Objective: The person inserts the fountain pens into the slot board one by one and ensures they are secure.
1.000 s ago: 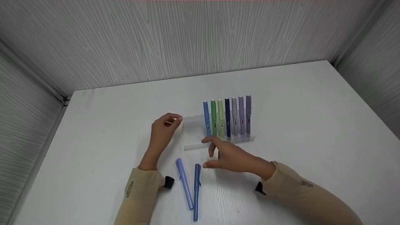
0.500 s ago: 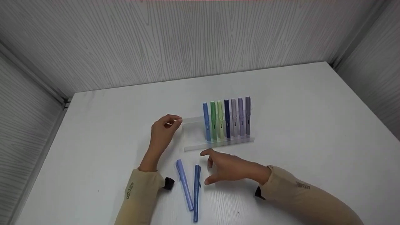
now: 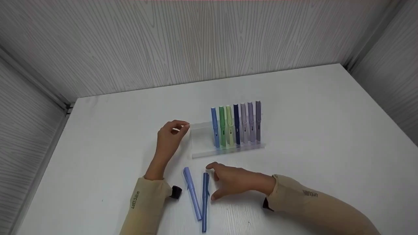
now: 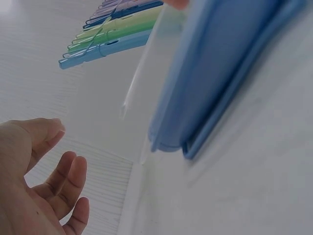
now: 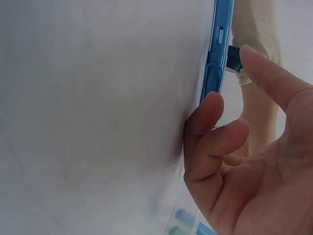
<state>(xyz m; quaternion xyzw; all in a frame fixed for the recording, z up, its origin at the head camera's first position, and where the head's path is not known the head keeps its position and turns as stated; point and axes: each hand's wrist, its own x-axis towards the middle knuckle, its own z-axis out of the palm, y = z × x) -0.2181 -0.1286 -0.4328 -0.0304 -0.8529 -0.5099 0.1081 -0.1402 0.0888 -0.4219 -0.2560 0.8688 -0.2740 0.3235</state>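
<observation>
A clear pen stand [image 3: 200, 154] holds a row of several upright pens, running from light blue [image 3: 215, 129] through green [image 3: 222, 127], pale green and navy to purples. At its upper left corner my left hand [image 3: 169, 135] pinches the edge between thumb and forefinger. In front of the stand lie a periwinkle pen [image 3: 192, 194] and a darker blue pen [image 3: 205, 204], almost meeting at their near ends. My right hand [image 3: 233, 179] is low beside the darker blue pen, thumb and forefinger spread apart at its right. The right wrist view has this blue pen [image 5: 221, 46] between thumb and fingers, not gripped.
The white table [image 3: 114, 130] runs back to a grey wood-grain wall [image 3: 209, 42], with side panels at left and right. A black wrist device [image 3: 176, 192] projects from the left sleeve, near the periwinkle pen.
My right hand has drawn back from the light blue pen in the stand, down and slightly left to the darker blue pen. The left hand stays at the stand's corner.
</observation>
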